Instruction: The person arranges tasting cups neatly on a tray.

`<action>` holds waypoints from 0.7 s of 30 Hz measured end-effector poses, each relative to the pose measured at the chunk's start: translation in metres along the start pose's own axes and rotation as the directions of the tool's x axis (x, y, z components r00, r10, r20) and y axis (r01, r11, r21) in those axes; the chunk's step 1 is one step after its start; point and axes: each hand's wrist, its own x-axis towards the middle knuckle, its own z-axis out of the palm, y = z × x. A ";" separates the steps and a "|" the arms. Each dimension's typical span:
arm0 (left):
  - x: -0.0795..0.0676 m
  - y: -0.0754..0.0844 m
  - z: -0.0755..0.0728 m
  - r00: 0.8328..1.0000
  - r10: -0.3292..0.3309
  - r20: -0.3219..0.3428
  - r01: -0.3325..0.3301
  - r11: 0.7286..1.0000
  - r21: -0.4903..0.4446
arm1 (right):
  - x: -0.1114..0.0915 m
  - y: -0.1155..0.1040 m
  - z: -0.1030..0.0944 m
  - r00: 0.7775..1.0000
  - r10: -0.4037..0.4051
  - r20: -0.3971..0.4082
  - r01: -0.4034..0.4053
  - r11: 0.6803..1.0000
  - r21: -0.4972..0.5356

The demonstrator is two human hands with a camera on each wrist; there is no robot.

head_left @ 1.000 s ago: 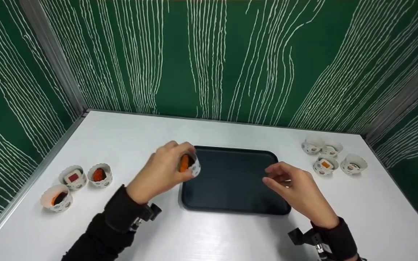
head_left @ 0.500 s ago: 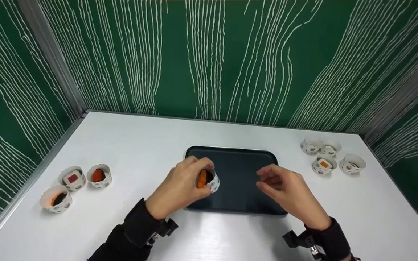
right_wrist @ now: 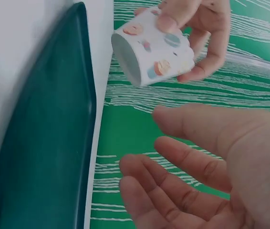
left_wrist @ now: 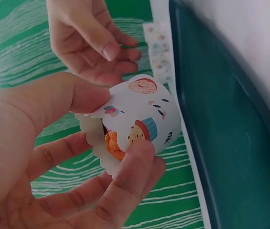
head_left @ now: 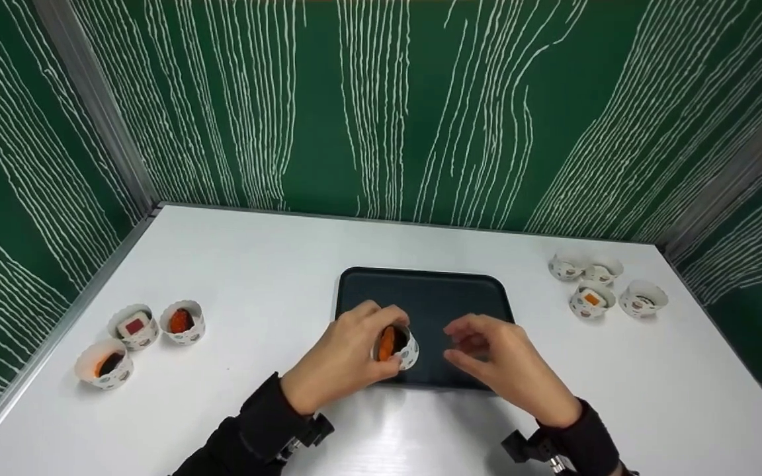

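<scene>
My left hand (head_left: 351, 354) grips a white paper baking cup (head_left: 411, 355) by its sides, over the near part of the dark tray (head_left: 427, 294). In the left wrist view, the cup's printed cupcakes and scalloped rim show between thumb and fingers. An orange-topped piece (head_left: 386, 342) with a dark part, like sushi, lies inside. The right wrist view shows the cup (right_wrist: 149, 50) tilted, its base above the tray. My right hand (head_left: 510, 360) hovers over the tray's right side, fingers loosely bent and holding nothing, a short gap from the cup.
On the white table's left stand three similar cups: one with a red-topped piece (head_left: 181, 321), one with a white block with a red square (head_left: 133, 325), one with a dark piece (head_left: 108, 363). Several more cups (head_left: 591, 301) cluster at the right. A green wall (head_left: 315, 132) rises behind.
My left hand has carried the cup rightward and nearer, from the tray's left edge to over it. My right hand has moved left and slightly nearer, closer to the cup.
</scene>
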 end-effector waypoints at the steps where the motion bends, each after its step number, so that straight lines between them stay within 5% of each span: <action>1: 0.000 0.000 0.001 1.000 0.007 0.006 -0.007 1.000 -0.003 | 0.001 0.000 0.002 1.000 -0.004 0.008 0.004 1.000 -0.004; 12: 0.001 0.001 0.013 0.998 0.007 0.065 -0.006 1.000 -0.030 | 0.001 -0.007 0.011 0.998 -0.032 0.049 0.031 0.999 0.023; 21: 0.000 0.002 0.022 0.999 0.046 0.024 -0.045 0.997 -0.068 | 0.000 -0.010 0.013 0.996 -0.066 0.053 0.061 0.994 0.090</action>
